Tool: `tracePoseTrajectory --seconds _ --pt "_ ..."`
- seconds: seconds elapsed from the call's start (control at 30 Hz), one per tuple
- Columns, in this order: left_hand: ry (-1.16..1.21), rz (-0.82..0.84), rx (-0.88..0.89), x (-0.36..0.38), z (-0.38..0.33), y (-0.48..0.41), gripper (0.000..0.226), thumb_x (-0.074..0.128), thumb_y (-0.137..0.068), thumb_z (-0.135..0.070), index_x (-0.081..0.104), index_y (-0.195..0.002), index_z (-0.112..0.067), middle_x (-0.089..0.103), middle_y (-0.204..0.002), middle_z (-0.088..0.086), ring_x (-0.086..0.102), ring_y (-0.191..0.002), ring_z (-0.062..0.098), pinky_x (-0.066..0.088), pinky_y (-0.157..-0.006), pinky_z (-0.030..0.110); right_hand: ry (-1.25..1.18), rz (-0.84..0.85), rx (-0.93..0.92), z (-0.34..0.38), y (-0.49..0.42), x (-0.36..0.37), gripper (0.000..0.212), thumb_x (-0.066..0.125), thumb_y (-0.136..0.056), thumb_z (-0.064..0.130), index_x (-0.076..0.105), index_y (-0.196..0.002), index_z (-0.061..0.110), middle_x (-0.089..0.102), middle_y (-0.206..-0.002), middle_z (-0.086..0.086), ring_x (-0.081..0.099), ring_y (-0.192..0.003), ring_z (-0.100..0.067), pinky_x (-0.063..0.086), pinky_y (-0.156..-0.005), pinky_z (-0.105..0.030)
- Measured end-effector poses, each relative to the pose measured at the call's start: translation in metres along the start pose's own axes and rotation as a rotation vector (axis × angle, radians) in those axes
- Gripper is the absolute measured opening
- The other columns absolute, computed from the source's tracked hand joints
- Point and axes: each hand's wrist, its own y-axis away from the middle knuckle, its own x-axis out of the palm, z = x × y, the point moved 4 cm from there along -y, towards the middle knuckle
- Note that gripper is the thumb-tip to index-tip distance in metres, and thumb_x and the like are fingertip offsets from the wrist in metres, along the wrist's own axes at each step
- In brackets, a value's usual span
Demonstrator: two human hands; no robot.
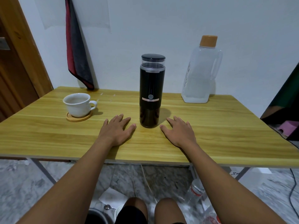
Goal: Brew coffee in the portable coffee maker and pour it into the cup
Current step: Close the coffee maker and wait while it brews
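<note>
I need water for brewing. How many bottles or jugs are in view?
2. A clear jug stands at the table's back right; a plastic bottle lies on the floor under the table's right side. Others may be hidden under the table.

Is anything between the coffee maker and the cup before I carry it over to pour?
Nothing visible. Bare table lies between the upright coffee maker and the cup on its coaster to the left. The left hand rests flat beside the maker's base, nearer the front edge.
</note>
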Motion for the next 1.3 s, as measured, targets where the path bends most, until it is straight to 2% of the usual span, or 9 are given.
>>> tracePoseTrajectory --seconds 0.3,0.47,0.6,0.73,0.8,0.9,1.1,1.2,1.3 --pt "0.197 -0.113 -0.025 -0.009 -0.001 0.009 0.063 0.035 -0.1 -0.063 0.041 -0.153 -0.029 0.034 -0.164 0.0 0.024 -0.153 0.018 0.011 -0.124 0.049 -0.119 -0.01 0.025 -0.002 0.001 -0.003 0.065 0.042 -0.094 0.063 0.044 -0.149 0.029 0.03 -0.163 -0.001 0.02 -0.152 -0.018 0.01 -0.123 -0.044" --pt "0.36 -0.206 -0.026 -0.018 -0.005 0.016 0.056 0.046 -0.099 -0.059 0.053 -0.145 -0.027 0.055 -0.148 -0.001 0.051 -0.134 0.021 0.034 -0.116 0.053 -0.377 -0.057 0.099 -0.007 0.004 -0.009 0.054 0.048 -0.092 0.061 0.058 -0.136 0.032 0.049 -0.151 0.004 0.034 -0.145 -0.018 0.019 -0.122 -0.045" --pt "0.543 -0.233 0.012 -0.023 -0.011 0.019 0.052 0.054 -0.097 -0.057 0.055 -0.142 -0.03 0.056 -0.146 -0.003 0.052 -0.132 0.017 0.046 -0.103 0.041 -0.559 -0.085 0.144 -0.01 0.007 -0.016 0.044 0.053 -0.091 0.059 0.065 -0.126 0.034 0.063 -0.133 0.008 0.051 -0.128 -0.02 0.046 -0.101 -0.043" --pt "0.707 -0.182 0.057 -0.038 -0.029 0.008 0.068 0.065 -0.092 -0.055 0.041 -0.151 -0.031 0.044 -0.156 -0.002 0.041 -0.142 0.018 0.04 -0.11 0.044 -0.717 -0.094 0.085 -0.007 0.006 -0.022 0.037 0.057 -0.096 0.048 0.067 -0.125 0.027 0.066 -0.125 0.009 0.058 -0.103 -0.003 0.042 -0.076 -0.019" --pt "0.756 -0.142 0.056 -0.048 -0.039 -0.001 0.082 0.073 -0.087 -0.051 0.033 -0.155 -0.031 0.041 -0.158 0.0 0.038 -0.144 0.019 0.038 -0.111 0.044 -0.836 -0.076 0.072 -0.005 0.006 -0.027 0.035 0.057 -0.098 0.04 0.066 -0.126 0.022 0.065 -0.122 0.007 0.058 -0.103 -0.001 0.04 -0.067 -0.007" --pt "0.823 -0.083 0.077 -0.058 -0.05 -0.013 0.099 0.082 -0.081 -0.044 0.024 -0.159 -0.029 0.038 -0.16 0.002 0.037 -0.145 0.02 0.037 -0.108 0.038 -0.958 -0.088 0.059 0.002 0.002 -0.045 0.036 0.057 -0.099 0.038 0.062 -0.132 0.023 0.061 -0.12 0.01 0.057 -0.105 0.0 0.045 -0.058 -0.005" --pt "0.896 -0.067 0.171 -0.068 -0.068 -0.024 0.09 0.089 -0.075 -0.031 0.04 -0.15 -0.025 0.056 -0.143 0.0 0.051 -0.132 0.017 0.045 -0.111 0.042 -0.923 -0.092 -0.24 0.05 -0.015 -0.093 0.07 0.074 -0.088 0.037 0.04 -0.149 0.029 0.05 -0.147 0.004 0.048 -0.131 -0.008 0.042 -0.104 -0.027" --pt "0.929 -0.104 0.174 -0.07 -0.07 -0.025 0.081 0.09 -0.075 -0.026 0.047 -0.144 -0.022 0.063 -0.133 0.0 0.059 -0.123 0.018 0.051 -0.105 0.041 -0.832 -0.037 -0.275 0.065 -0.024 -0.099 0.093 0.081 -0.081 0.039 0.024 -0.154 0.033 0.044 -0.153 -0.001 0.044 -0.136 -0.014 0.038 -0.111 -0.035" --pt "0.943 -0.107 0.18 -0.067 -0.07 -0.026 0.077 0.089 -0.076 -0.025 0.049 -0.142 -0.024 0.064 -0.13 -0.002 0.061 -0.122 0.019 0.053 -0.102 0.039 -0.754 -0.045 -0.29 0.067 -0.03 -0.1 0.102 0.084 -0.077 0.037 0.019 -0.155 0.033 0.047 -0.151 -0.005 0.047 -0.136 -0.019 0.04 -0.111 -0.039"
